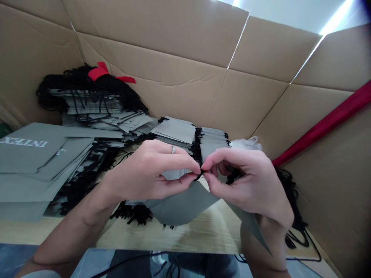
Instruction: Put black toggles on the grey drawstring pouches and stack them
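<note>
Black cord (202, 172) is pinched by left hand (153, 170) and right hand (246, 179) above a grey sheet (182, 206); cord-adjusting seems under way, the next move probably needing steady tension.

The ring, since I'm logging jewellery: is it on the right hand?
No, the ring is on a finger of the left hand.

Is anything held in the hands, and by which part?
The left hand and right hand pinch black cord at one small spot; whether that is its end cannot be told.
</note>
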`<state>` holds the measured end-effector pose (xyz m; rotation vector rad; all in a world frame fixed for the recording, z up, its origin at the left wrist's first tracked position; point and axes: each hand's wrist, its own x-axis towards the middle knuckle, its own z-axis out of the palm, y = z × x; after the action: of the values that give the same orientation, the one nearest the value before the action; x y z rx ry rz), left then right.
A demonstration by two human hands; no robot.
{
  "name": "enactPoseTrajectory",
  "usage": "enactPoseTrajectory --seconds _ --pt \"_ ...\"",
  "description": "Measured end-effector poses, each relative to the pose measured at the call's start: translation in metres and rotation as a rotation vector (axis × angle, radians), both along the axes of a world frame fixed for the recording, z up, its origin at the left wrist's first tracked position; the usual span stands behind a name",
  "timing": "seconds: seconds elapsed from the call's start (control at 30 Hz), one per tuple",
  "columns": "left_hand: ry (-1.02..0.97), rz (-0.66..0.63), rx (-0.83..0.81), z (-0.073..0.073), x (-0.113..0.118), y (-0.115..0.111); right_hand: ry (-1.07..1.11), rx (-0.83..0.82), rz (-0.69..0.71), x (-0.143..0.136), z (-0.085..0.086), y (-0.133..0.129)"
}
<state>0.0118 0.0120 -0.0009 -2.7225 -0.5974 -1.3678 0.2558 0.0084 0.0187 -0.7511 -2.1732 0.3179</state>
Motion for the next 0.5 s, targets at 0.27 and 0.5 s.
enactPoseTrajectory --seconds 0.27,0.5 --pt "0.028 0.053 0.112 -0.01 0.0062 0.0091 -0.1 0.247 -0.085 -0.0009 -0.0088 0.003" --pt "-0.163 -0.054 -0.027 -0.008 0.0085 0.0055 0.032 0.098 0.006 -0.001 -0.0059 0.0025"
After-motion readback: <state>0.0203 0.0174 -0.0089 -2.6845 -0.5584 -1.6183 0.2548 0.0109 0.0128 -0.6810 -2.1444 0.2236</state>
